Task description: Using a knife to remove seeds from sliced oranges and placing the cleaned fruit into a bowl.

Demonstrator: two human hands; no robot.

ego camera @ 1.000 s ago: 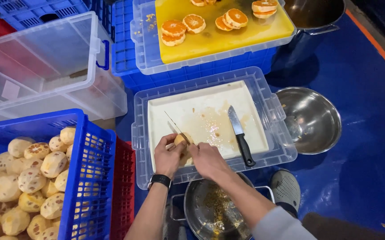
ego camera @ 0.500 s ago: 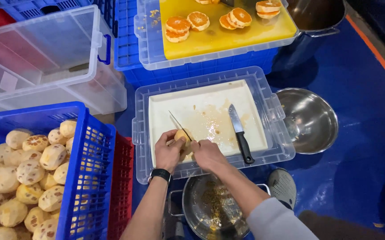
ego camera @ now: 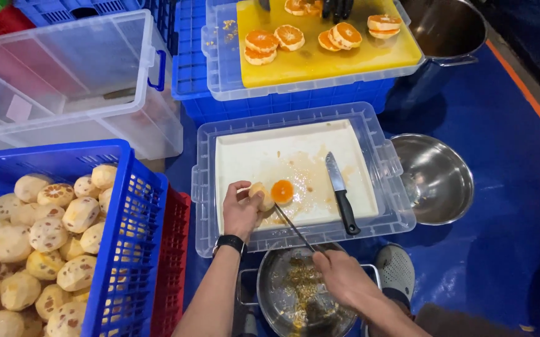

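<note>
blue crate (ego camera: 130,249), steel bowl (ego camera: 435,178), black-handled knife (ego camera: 342,193)

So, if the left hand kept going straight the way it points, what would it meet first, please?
Probably the cut orange half beside the peeled fruit that the left hand holds; depth is hard to judge.

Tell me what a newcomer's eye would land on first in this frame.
Probably the peeled orange, cut in two on the white cutting board at centre, steadied by the left hand, while the right hand holds a thin knife over a metal pot. Next, the blue crate of peeled oranges at lower left.
</note>
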